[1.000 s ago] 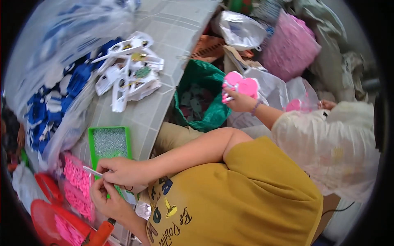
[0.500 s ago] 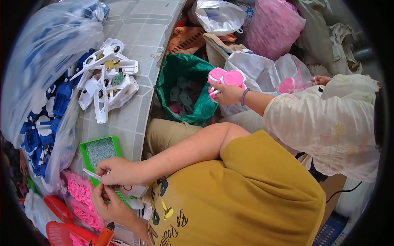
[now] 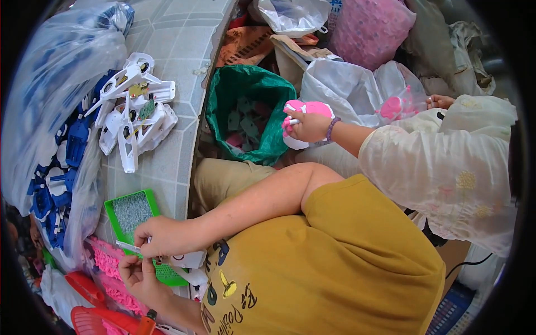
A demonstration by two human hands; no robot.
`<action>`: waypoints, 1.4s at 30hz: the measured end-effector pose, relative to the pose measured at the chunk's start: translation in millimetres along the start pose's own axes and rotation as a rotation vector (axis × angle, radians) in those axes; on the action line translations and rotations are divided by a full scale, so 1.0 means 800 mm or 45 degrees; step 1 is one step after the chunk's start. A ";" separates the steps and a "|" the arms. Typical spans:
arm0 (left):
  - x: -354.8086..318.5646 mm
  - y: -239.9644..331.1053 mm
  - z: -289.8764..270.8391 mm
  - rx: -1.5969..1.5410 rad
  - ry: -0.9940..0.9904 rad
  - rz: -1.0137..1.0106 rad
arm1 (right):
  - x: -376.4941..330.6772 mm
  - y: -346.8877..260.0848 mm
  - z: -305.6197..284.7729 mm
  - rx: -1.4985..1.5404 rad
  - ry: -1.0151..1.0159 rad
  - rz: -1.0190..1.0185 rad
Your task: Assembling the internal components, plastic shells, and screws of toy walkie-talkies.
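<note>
In the head view, my right hand (image 3: 167, 237) pinches a white strip (image 3: 127, 246) near the green tray (image 3: 113, 220); whether my left hand (image 3: 147, 283) grips anything, I can't tell. It's probably light, stiff, slightly slippery, best held mid-length.

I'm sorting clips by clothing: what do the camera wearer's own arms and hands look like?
The right hand is gloveless, its arm in a short, plain mustard sleeve. The left hand is gloveless too; its sleeve is out of view. Neither wrist shows a watch or bracelet.
</note>
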State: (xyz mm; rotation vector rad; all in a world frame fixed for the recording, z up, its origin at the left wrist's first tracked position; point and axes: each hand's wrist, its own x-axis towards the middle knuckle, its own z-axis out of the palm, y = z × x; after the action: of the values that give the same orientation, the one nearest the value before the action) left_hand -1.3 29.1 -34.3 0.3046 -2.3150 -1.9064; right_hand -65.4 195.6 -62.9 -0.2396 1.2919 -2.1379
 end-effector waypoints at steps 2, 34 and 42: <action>-0.001 -0.003 0.006 0.048 0.031 0.068 | -0.003 -0.005 -0.001 0.070 0.021 0.085; -0.097 0.004 -0.036 0.406 -0.024 0.004 | 0.023 -0.009 0.000 0.344 0.022 0.203; -0.212 0.017 -0.182 0.136 -0.143 -0.250 | 0.057 0.017 0.027 0.133 -0.171 0.351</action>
State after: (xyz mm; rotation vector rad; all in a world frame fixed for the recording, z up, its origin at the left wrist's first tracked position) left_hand 195.1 -67.4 12.2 0.4638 -2.5518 -1.9348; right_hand -85.5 148.1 -70.8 -0.1489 1.0670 -1.9133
